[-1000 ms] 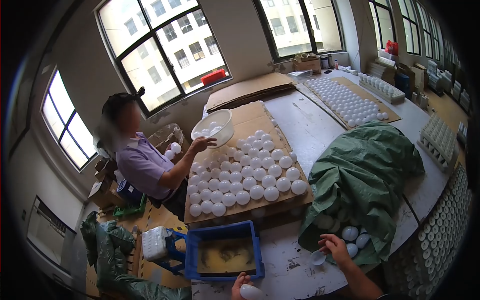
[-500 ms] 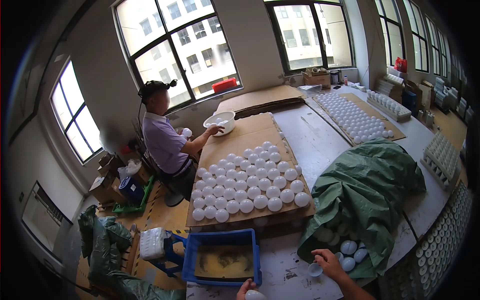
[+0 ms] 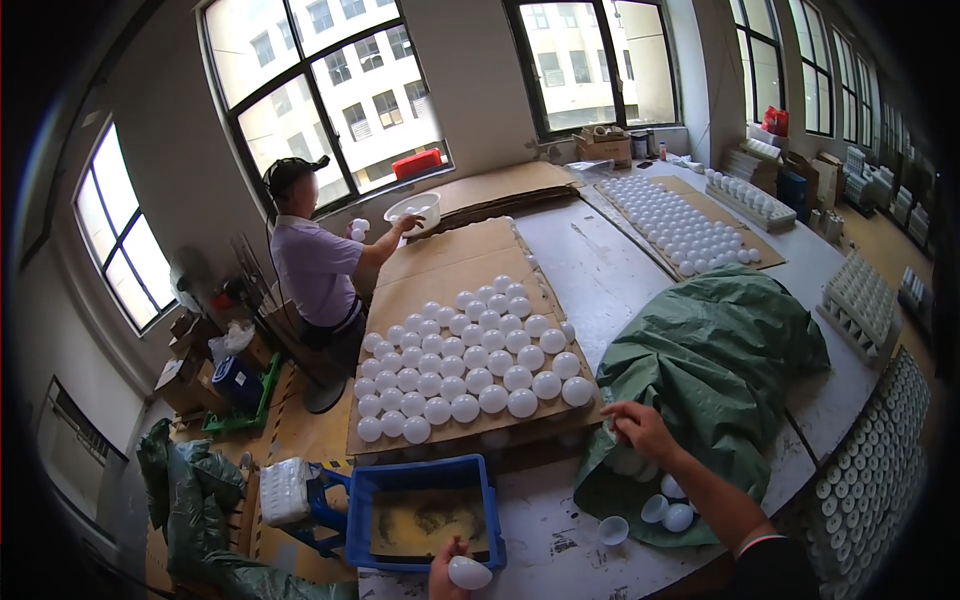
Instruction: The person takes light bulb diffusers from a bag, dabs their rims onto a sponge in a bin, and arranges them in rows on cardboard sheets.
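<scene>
My left hand [image 3: 443, 580] is closed around a white dome-shaped bulb cover [image 3: 469, 573], at the near edge of a blue bin [image 3: 490, 505]. My right hand [image 3: 638, 430] reaches over the mouth of a green woven sack [image 3: 700, 365], close to the cardboard's corner. Its fingers are stretched out and apart, and nothing shows in them. Below that hand, several white covers spill from the sack, partly hidden by my forearm. One loose cover [image 3: 613, 530] lies on the white table [image 3: 545, 515] with its hollow side showing.
Rows of white covers [image 3: 464, 408] stand on a cardboard sheet [image 3: 440, 262]. A co-worker [image 3: 315, 255] at the far left reaches into a white basin [image 3: 428, 212]. More covers fill another board [image 3: 765, 250] and trays [image 3: 858, 295] on the right. A blue stool [image 3: 325, 510] stands left.
My right hand has left the loose cover by the sack's mouth and moved up and away, toward the cardboard. My left hand has risen further into view with its cover. The whole view has shifted slightly.
</scene>
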The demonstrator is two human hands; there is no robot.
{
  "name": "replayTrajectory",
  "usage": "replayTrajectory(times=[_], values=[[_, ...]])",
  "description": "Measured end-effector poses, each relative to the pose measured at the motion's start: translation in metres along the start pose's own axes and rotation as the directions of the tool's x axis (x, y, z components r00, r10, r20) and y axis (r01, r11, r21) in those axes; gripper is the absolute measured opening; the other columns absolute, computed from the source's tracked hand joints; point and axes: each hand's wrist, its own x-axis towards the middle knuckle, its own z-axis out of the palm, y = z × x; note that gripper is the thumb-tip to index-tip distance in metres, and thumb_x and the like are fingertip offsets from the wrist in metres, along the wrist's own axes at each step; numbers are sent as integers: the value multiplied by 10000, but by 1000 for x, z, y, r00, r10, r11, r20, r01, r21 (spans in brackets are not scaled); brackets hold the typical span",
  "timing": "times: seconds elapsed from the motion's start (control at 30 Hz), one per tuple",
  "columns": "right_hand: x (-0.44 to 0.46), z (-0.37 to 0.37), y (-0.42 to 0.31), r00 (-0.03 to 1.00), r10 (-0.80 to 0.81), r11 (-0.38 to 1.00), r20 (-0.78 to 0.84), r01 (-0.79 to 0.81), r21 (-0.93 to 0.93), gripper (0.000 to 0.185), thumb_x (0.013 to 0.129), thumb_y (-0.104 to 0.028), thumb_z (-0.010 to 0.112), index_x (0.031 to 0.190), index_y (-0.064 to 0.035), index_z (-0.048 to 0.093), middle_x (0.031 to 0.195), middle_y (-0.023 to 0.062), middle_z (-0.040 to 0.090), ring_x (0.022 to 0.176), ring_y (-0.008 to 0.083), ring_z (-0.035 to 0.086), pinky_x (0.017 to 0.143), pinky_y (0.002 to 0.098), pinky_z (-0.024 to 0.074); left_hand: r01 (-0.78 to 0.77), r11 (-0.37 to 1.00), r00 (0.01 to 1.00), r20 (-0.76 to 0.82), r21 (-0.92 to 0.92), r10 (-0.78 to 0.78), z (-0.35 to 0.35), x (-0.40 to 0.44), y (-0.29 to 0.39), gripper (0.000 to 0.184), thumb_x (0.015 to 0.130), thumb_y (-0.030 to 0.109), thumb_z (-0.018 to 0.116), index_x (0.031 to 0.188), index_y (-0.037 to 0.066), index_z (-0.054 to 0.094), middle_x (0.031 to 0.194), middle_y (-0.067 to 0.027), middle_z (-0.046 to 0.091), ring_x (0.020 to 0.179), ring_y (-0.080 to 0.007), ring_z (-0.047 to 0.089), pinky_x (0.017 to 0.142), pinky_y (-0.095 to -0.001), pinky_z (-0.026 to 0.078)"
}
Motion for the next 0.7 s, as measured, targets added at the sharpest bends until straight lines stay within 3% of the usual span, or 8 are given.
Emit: replayTrajectory(times=[0.07,0.13,0.2,0.27,0.33,0.53,0.57,0.7], values=[[37,-13,10,998,-63,996,-19,61,-60,274,842,-32,434,1057,-19,604,779,34,588,653,84,549,594,220,452,52,996,947,319,-75,-25,33,-9,44,208,910,244,507,937,70,618,895,-61,632,811,-200,637,695,-355,554],[75,-20,31,992,34,997,-120,-42,-64,267,832,-58,480,1067,-10,598,811,50,618,673,90,568,579,227,458,-127,990,989,-75,54,131,84,-5,70,209,902,218,511,986,69,631,794,-39,640,602,-161,617,500,-270,518],[114,-29,75,981,96,982,-171,-121,-147,273,812,-74,522,1062,1,604,843,77,648,676,98,581,572,245,473,-206,970,978,-16,129,210,76,34,107,224,882,188,550,1039,38,603,813,-80,645,662,-163,613,542,-288,518],[144,-35,119,976,88,921,-198,-155,-356,266,794,-90,540,1026,2,631,836,97,662,689,124,612,583,270,490,-286,926,944,-94,248,316,73,75,143,224,882,197,535,1024,52,630,804,-69,646,643,-164,618,542,-282,514],[174,-47,165,962,159,819,-220,-253,-515,256,807,-106,542,1031,-29,640,854,67,658,687,134,618,472,265,470,-278,923,925,-184,264,331,66,109,177,196,874,180,536,969,32,622,793,-78,640,663,-189,623,563,-310,523],[215,-40,162,854,442,779,-274,-517,-355,250,821,-118,535,1023,-20,646,834,83,662,575,150,614,437,265,464,-197,943,942,-213,269,258,5,220,238,204,887,118,456,1016,-28,518,877,-141,610,748,-288,647,619,-443,561],[220,-42,163,846,438,780,-305,-526,-339,250,821,-118,535,1023,-20,646,834,83,662,575,150,614,437,265,464,-151,911,924,-271,384,268,-11,238,244,298,923,159,319,1105,-2,491,944,-145,616,831,-295,640,698,-459,551],[239,-40,166,807,566,770,-168,-590,-241,202,835,-145,548,962,-28,652,774,62,648,506,127,558,403,256,404,-147,879,891,-326,453,317,-29,256,258,259,879,124,432,1078,-25,504,925,-136,601,812,-276,634,673,-450,547]])
